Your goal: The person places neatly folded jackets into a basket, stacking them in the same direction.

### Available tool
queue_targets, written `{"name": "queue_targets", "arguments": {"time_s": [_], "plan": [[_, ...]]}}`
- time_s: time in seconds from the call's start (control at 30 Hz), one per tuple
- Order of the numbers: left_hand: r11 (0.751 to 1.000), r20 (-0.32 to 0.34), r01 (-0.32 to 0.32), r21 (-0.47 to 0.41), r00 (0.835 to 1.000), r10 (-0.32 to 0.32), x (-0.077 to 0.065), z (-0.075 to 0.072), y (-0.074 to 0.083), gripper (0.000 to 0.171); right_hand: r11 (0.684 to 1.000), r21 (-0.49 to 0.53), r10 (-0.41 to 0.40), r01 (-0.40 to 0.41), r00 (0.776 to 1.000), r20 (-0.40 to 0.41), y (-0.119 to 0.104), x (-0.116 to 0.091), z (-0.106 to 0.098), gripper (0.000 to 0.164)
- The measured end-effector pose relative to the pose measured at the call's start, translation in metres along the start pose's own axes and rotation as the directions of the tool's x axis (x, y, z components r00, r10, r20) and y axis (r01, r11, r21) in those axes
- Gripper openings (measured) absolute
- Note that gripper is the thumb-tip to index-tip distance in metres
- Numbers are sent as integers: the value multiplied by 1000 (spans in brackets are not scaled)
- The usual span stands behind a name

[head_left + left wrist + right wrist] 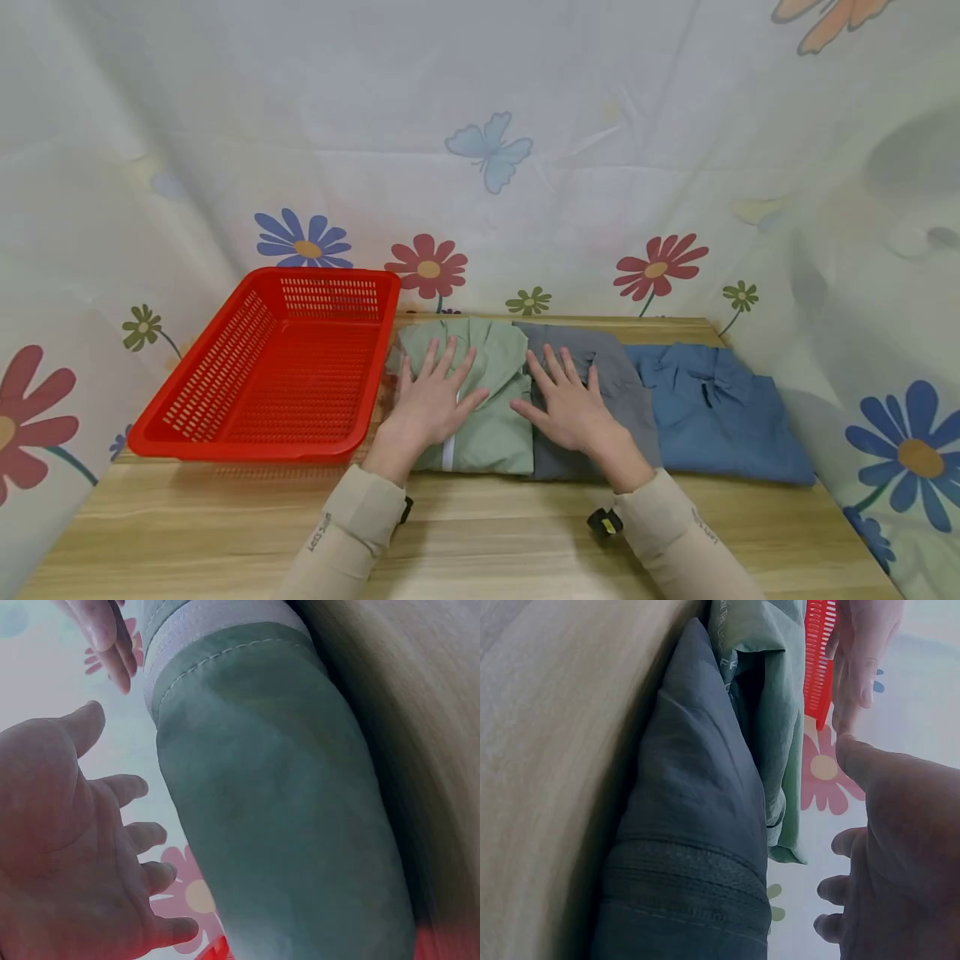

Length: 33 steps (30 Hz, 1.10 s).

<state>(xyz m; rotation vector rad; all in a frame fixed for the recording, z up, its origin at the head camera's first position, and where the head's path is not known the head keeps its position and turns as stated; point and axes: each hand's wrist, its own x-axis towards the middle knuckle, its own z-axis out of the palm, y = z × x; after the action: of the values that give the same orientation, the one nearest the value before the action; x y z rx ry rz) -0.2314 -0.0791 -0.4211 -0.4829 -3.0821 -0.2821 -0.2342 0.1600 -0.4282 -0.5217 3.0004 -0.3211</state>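
A folded light green garment, with a white strip near its lower left, lies right of the basket. My left hand is spread over it, palm down. In the left wrist view a gap shows between my left palm and the thick green fold. My right hand spreads its fingers over a folded grey garment next to the green one. From the right wrist, my right hand appears apart from the grey cloth. Neither hand holds anything.
A red plastic basket with slotted walls stands on the left of the wooden table. At the right lies a folded blue garment beside the grey one. A flower-printed curtain hangs behind the table and along its sides.
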Motion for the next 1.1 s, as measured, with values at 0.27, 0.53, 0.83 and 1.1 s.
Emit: {"name": "queue_targets", "arguments": {"time_s": [0.27, 0.53, 0.83, 1.1], "plan": [[999, -6, -13, -34, 1000, 13, 1, 2, -3, 75, 1000, -1, 4, -4, 1000, 1, 1, 1, -2, 85], [999, -6, -6, -48, 1000, 6, 0, 5, -7, 72, 999, 44, -3, 4, 1000, -22, -1, 1, -4, 83], [998, 25, 27, -57, 999, -25, -5, 3, -10, 71, 993, 107, -34, 43, 995, -89, 4, 7, -2, 76], [983, 12, 129, -129, 992, -129, -9, 10, -13, 74, 944, 313, -73, 102, 992, -103, 8, 11, 3, 65]]}}
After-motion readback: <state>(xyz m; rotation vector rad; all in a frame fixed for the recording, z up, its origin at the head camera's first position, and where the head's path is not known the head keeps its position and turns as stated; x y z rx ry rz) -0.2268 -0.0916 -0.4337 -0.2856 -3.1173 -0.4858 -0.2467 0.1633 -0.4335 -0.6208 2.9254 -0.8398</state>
